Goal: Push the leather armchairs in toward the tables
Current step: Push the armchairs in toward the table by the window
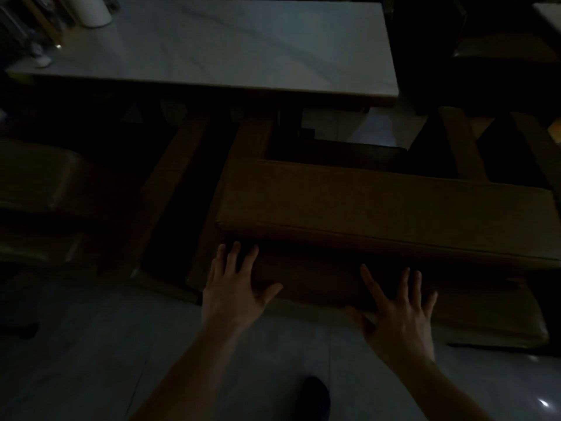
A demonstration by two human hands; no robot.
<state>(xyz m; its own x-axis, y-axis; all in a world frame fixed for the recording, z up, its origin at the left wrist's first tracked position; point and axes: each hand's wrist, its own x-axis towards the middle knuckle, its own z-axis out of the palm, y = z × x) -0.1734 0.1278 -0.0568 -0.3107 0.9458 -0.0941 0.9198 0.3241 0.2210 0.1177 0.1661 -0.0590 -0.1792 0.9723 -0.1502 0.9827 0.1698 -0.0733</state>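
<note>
My left hand (235, 287) and right hand (399, 311) lie flat, fingers spread, gripping nothing, against the back of the brown leather armchair (379, 208) facing the pale marble-topped desk (212, 47). Next I must shove it evenly forward under the desk.

Brown leather armchair (379, 208), back toward the camera, front tucked partly under the pale marble-topped table (212, 47).
</note>
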